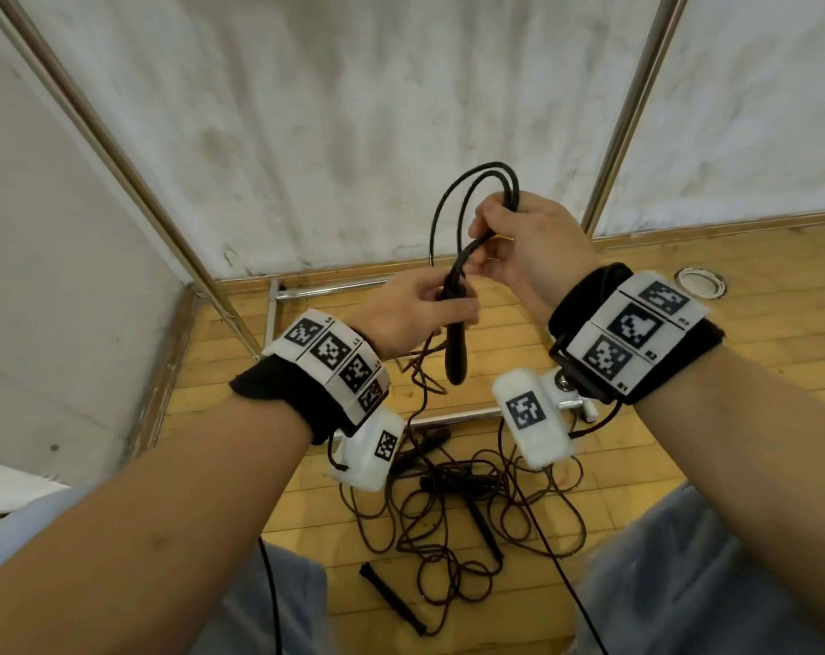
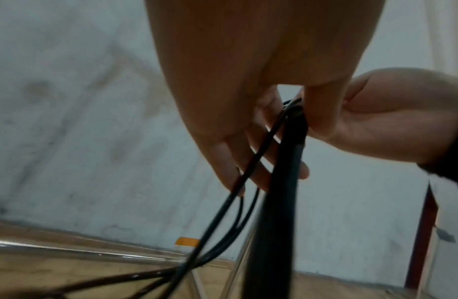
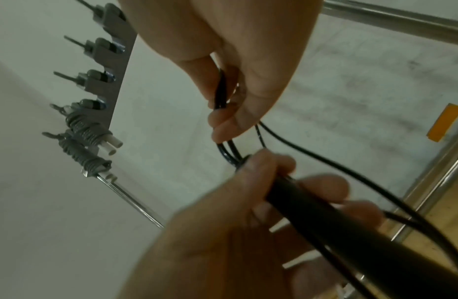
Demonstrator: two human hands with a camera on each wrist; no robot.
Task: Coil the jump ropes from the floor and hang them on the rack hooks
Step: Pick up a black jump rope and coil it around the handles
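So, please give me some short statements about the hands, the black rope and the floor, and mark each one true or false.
1. The left hand grips the black handle of a jump rope. True.
2. The right hand is empty. False: it pinches loops of the black cord.
3. More jump ropes lie tangled on the wooden floor. True.
4. All the rack hooks are bare. False: in the right wrist view, two hooks already carry wrapped grey ropes.
5. The handle rests on the floor. False: it is held in the air.
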